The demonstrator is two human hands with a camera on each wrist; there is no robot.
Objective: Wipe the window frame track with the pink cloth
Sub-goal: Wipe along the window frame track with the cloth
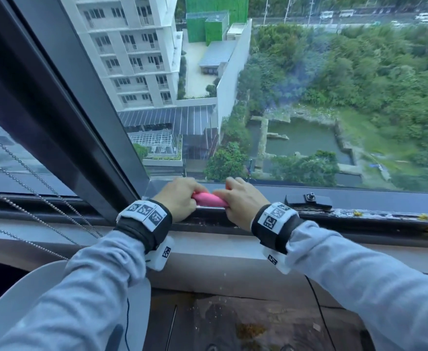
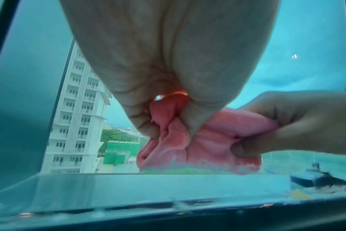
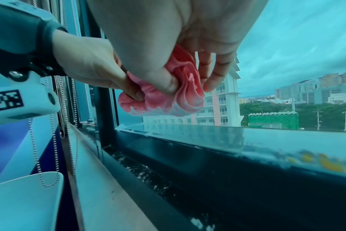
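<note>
A bunched pink cloth (image 1: 209,199) is held between both hands just above the dark window frame track (image 1: 360,219). My left hand (image 1: 180,198) grips its left end, fingers and thumb curled round the folds (image 2: 168,125). My right hand (image 1: 240,201) pinches the right end (image 3: 180,87) with thumb and fingers. In the wrist views the cloth (image 2: 217,140) hangs a little above the track ledge (image 2: 148,187), not touching it. The track (image 3: 207,164) holds white crumbs and yellow specks of dirt towards the right.
A black window latch (image 1: 308,199) sits on the sill to the right of my hands. The dark vertical window post (image 1: 63,117) rises at the left. Bead chains (image 1: 30,193) hang at the left. A white curved object (image 1: 43,287) lies below my left arm.
</note>
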